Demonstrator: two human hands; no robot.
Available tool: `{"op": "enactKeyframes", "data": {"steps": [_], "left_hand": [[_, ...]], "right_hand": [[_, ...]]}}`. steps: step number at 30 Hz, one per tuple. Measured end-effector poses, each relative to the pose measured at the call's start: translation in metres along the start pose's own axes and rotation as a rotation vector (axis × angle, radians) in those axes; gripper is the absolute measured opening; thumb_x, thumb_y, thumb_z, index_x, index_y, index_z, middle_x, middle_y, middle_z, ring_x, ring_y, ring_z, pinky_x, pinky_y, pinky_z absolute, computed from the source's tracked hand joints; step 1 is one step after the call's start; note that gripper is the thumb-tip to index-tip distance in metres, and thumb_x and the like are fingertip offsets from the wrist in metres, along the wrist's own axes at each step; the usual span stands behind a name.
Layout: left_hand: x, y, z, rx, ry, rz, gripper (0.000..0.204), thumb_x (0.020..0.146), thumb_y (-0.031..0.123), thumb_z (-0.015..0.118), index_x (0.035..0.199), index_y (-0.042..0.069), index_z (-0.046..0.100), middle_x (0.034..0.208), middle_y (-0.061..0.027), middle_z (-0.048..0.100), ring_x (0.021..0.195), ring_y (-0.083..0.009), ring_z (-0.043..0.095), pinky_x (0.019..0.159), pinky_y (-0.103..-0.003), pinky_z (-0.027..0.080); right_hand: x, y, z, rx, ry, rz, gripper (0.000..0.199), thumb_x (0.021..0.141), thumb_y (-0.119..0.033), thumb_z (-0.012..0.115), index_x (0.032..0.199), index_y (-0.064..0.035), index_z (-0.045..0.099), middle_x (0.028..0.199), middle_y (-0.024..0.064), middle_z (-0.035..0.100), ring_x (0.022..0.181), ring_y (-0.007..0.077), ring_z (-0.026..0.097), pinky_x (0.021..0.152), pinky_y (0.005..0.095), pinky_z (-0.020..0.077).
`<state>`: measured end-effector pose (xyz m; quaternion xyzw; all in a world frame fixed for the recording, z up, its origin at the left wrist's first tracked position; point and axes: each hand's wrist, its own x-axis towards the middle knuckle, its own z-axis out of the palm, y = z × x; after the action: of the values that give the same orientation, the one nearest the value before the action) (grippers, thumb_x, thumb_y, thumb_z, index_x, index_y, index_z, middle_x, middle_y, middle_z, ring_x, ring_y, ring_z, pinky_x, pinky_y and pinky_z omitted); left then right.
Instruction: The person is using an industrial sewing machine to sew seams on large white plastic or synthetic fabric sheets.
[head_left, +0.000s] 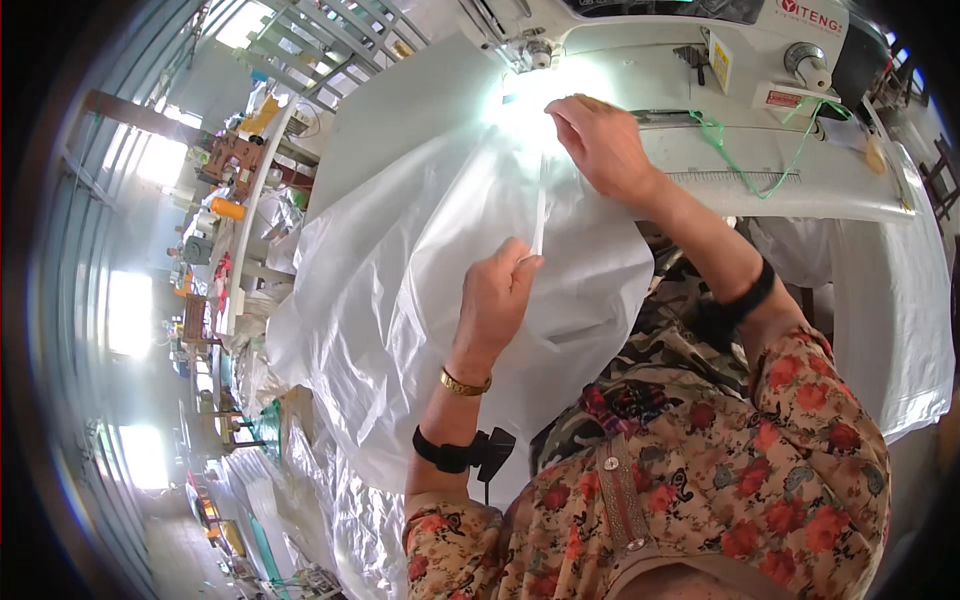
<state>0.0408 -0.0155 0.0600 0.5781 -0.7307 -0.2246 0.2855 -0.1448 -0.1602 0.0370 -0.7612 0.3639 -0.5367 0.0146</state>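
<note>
Feeding a large sheet of white translucent fabric [400,280] toward the needle area of a white sewing machine [690,60], by the look of it. Left hand [495,300] closed in a pinch grip on a narrow folded edge strip [539,215] of the fabric, holding it up and taut. Right hand [600,145] laid flat, fingers mostly extended, pressing the same fabric down on the desk [780,180] just beside the presser foot [530,55]; not clamped around anything. Fabric spread from the machine bed down over the lap and toward the floor. Probably the aligning step before stitching. Next move likely needing the strip kept straight and guided under the foot, without wrinkles. Loose green thread [745,160] lying near on the bed.
</note>
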Motion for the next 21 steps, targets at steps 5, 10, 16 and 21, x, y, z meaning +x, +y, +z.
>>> {"op": "enactKeyframes", "data": {"steps": [5,10,16,21], "left_hand": [[-0.009,-0.005,0.005,-0.045,0.065,0.024,0.014,0.093,0.012,0.058,0.087,-0.001,0.055,0.057,-0.0062,0.037,0.052,-0.0108,0.035,0.048,-0.029,0.032],[-0.004,0.006,0.008,-0.227,0.076,0.025,0.015,0.093,0.011,0.058,0.085,-0.001,0.053,0.056,-0.0045,0.041,0.050,-0.0109,0.037,0.047,-0.029,0.031],[0.002,0.009,0.008,-0.297,0.030,-0.040,0.015,0.091,0.010,0.060,0.082,-0.001,0.054,0.058,0.0040,0.037,0.054,-0.0036,0.033,0.047,-0.025,0.028],[-0.001,0.007,0.007,-0.333,-0.004,-0.102,0.016,0.089,0.008,0.061,0.079,0.000,0.051,0.059,0.0048,0.038,0.054,-0.0027,0.034,0.047,-0.024,0.028]], "right_hand": [[-0.098,-0.060,-0.035,0.127,-0.229,0.226,0.016,0.089,-0.017,0.062,0.090,-0.0016,0.062,0.073,0.0160,0.063,0.066,0.0331,0.063,0.059,0.0421,0.0478],[-0.155,-0.044,-0.006,0.317,-0.522,0.812,0.040,0.094,-0.032,0.058,0.110,0.0044,0.063,0.087,0.0153,0.068,0.087,0.0256,0.065,0.082,0.0337,0.0496],[-0.160,-0.045,0.019,1.036,-0.434,1.226,0.032,0.095,-0.031,0.059,0.108,-0.0024,0.064,0.092,-0.0001,0.064,0.101,0.0142,0.056,0.093,0.0309,0.0423],[-0.143,-0.070,-0.018,1.236,-0.341,0.873,0.013,0.092,-0.016,0.064,0.097,-0.0046,0.060,0.086,0.0010,0.061,0.088,0.0097,0.057,0.084,0.0294,0.0480]]}}
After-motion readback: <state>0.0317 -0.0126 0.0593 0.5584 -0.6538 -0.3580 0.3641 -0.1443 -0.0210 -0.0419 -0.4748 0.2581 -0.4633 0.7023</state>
